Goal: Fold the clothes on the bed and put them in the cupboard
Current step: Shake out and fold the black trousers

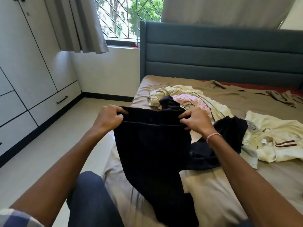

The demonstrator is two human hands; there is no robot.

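Left hand [109,117] and right hand [196,119] grip dark trousers [152,153] by the waistband, mid-frame above the bed [246,99]; folding likely comes next.

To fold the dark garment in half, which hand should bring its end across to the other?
Probably the left hand. It grips the dark garment at the edge of the bed, while the right hand grips it further in, so the fold would land on it.
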